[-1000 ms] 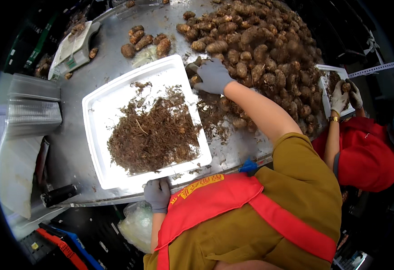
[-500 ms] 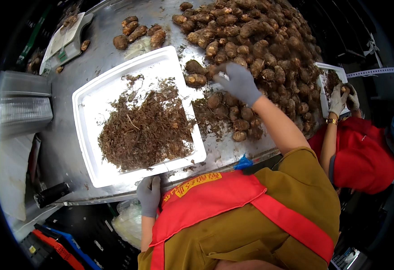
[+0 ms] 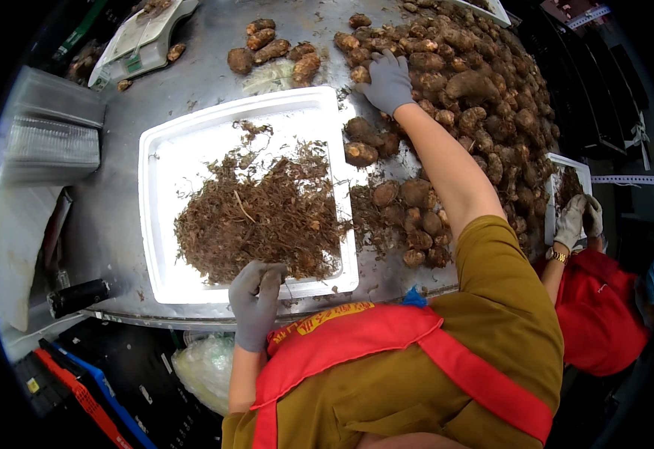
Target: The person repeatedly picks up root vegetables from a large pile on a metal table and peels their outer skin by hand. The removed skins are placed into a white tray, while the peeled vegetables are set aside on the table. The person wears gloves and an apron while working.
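My right hand (image 3: pixel 388 81), in a grey glove, reaches to the far left edge of a heap of brown hairy taro roots (image 3: pixel 473 86). Its fingers are apart and rest on the taros there. My left hand (image 3: pixel 256 303), also gloved in grey, is over the near rim of a white foam tray (image 3: pixel 164 288). Its fingers are bent together; whether anything is between them is hidden. Loose brown fibrous peelings (image 3: pixel 229 224) fill much of the tray. Just right of the tray lie a few separate taros (image 3: pixel 361 154), with a smaller cluster (image 3: pixel 416 217) nearer me.
A white scale (image 3: pixel 143 46) stands at the far left. Several taros (image 3: pixel 272 51) lie behind the tray beside a clear plastic bag (image 3: pixel 268 78). Clear plastic containers (image 3: pixel 54 153) are stacked at left. At right, a co-worker's gloved hands (image 3: pixel 577 218) work by a smaller white tray (image 3: pixel 572 166).
My right hand has moved farther away, to the heap's far left edge. My left hand has risen from the table's front edge to the tray's near rim. The whole view has shifted slightly.
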`<state>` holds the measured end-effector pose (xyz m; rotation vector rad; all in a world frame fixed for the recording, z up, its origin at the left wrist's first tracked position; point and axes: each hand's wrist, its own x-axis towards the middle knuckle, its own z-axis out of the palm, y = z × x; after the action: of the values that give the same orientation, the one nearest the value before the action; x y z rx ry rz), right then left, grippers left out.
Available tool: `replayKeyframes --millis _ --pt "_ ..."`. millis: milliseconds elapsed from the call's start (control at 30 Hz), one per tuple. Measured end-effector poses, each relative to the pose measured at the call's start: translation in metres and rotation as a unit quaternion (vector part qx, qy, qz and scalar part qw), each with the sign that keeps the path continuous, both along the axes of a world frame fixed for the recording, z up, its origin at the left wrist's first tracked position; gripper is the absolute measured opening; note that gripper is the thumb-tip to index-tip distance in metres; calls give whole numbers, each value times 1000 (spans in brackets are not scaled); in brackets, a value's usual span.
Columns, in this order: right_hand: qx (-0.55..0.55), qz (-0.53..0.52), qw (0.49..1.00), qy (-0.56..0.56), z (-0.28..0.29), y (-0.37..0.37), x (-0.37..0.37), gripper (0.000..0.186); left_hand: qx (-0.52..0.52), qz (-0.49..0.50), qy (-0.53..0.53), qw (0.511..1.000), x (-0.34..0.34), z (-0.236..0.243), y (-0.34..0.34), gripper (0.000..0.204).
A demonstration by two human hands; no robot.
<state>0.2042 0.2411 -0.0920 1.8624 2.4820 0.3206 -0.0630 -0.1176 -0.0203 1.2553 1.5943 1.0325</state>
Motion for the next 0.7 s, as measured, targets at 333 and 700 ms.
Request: replayKeyframes --millis 333,700 --pt "-251 49 571 780 58 -106 23 46 24 -59 -162 985 57 -11 92 25" --pt "-424 58 267 863 36 -142 23 49 61 -90 -175 978 63 -38 136 43"
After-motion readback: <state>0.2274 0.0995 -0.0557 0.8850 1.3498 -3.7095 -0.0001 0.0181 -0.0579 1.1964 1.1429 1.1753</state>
